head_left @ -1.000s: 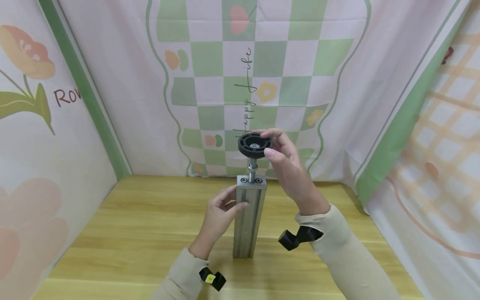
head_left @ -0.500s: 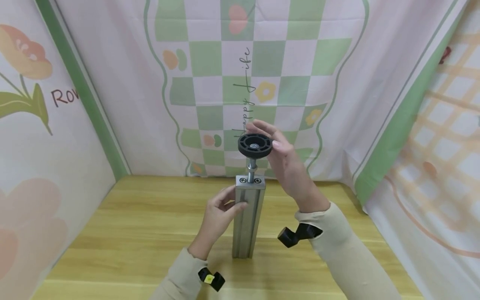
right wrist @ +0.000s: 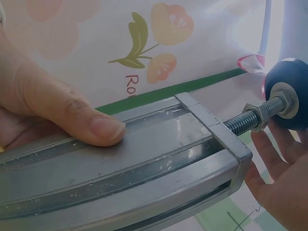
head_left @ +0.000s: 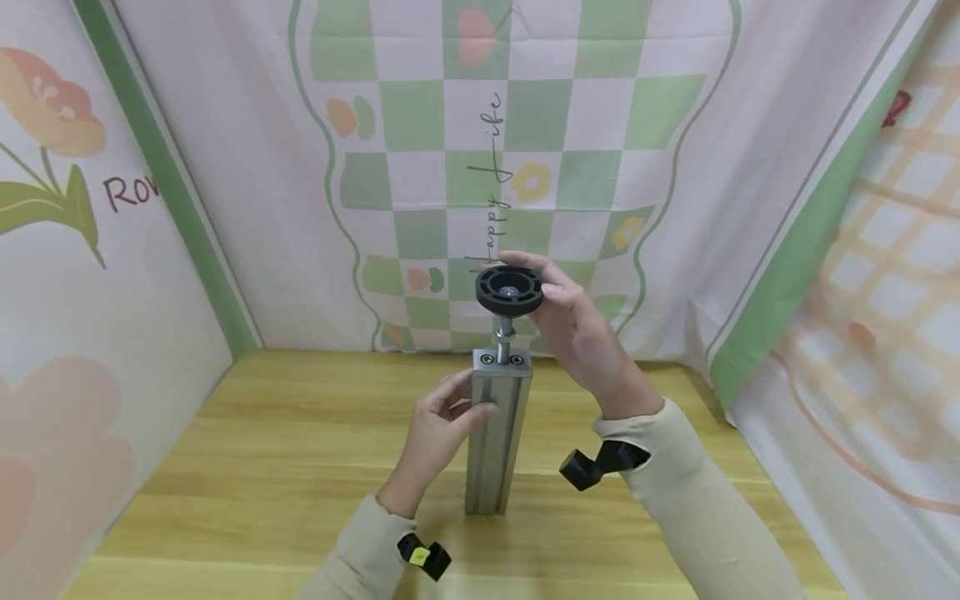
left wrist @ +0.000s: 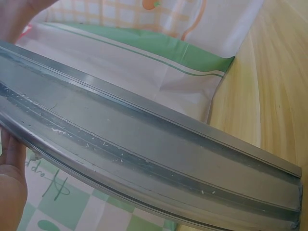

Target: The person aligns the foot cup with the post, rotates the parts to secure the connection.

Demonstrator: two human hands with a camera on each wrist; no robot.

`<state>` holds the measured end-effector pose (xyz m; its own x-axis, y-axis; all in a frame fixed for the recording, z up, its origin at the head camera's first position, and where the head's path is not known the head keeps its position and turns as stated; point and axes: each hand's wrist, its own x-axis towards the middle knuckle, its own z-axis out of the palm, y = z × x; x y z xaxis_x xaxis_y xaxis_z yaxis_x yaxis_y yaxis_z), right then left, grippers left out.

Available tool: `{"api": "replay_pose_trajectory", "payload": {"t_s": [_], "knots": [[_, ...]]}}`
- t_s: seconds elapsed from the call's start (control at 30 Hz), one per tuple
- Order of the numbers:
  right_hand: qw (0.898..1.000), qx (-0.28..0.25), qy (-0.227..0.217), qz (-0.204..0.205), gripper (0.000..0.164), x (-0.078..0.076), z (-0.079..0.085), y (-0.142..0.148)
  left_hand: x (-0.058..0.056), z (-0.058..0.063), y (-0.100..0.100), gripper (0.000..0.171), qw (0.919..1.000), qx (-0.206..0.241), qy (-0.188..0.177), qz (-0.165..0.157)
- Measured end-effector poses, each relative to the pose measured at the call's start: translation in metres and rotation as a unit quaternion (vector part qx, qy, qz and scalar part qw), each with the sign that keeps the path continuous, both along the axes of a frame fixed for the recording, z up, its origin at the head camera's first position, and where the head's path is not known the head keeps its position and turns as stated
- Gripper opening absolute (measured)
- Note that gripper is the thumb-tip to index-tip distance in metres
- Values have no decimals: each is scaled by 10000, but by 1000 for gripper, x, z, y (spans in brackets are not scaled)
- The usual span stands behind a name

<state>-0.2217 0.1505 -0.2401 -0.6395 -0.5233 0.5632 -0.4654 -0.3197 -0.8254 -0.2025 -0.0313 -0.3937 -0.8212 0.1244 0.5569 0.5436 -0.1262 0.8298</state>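
A silver aluminium profile [head_left: 498, 442] stands upright on the wooden table [head_left: 300, 467]. My left hand [head_left: 442, 417] grips its upper part from the left, the thumb [right wrist: 98, 125] lying on the near face. From the profile's end plate [head_left: 502, 363] rises a threaded stud [right wrist: 243, 122] with a hex nut [right wrist: 260, 115]. On top of the stud sits a black round levelling foot [head_left: 509, 304], its hollow side up. My right hand [head_left: 588, 342] holds the foot by its rim, thumb at the right edge and fingers behind, partly hidden by it.
A patterned cloth [head_left: 420, 125] hangs behind the table, with more printed cloth walls at left and right. A black wrist mount [head_left: 603, 462] is worn on the right sleeve, another [head_left: 424, 557] on the left. Small light flecks lie in the profile's groove.
My right hand loosened and its fingers spread behind the foot half a second ago; they now lie closer round the rim. The left hand and profile stay almost still.
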Motion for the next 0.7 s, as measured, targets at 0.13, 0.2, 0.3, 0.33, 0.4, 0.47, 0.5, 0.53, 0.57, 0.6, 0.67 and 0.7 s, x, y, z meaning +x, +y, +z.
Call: {"api": "replay_pose_trajectory", "payload": {"t_s": [0.13,0.2,0.3,0.33,0.4,0.47,0.5,0.53,0.57,0.6,0.67,0.7], "knots": [[9999,-34,23,-146,47,0,-1,0,0,1,0,43,10000,4,-3,-20],[9997,-83,8,-236,46,0,-2,0,-1,1,1,43,10000,10,-8,-30],[9991,-177,-40,-375,43,0,-3,0,-1,1,1,43,10000,17,-25,-45],[9988,-204,-53,-437,42,0,-3,-1,-1,1,1,43,10000,21,-27,-47],[9981,-255,-74,-559,40,0,-4,-1,-1,0,1,43,10000,30,-27,-50],[9972,-247,-4,-710,38,0,-5,-1,-1,0,1,43,10000,34,-24,-54],[9964,-221,37,-812,36,1,-5,-1,-1,0,1,43,10000,32,-20,-53],[9957,-206,69,-896,35,1,-6,0,-1,0,1,43,10000,26,-16,-47],[9948,-184,125,-995,33,2,-6,0,-1,0,1,43,10000,25,-14,-44],[9937,-168,191,-1089,31,2,-7,0,-1,0,1,43,10000,29,-14,-48],[9918,-155,291,-1231,28,3,-8,1,-1,1,1,43,10000,30,-14,-52],[9911,-174,308,-1280,28,3,-8,1,0,1,1,43,10000,28,-15,-49]]}}
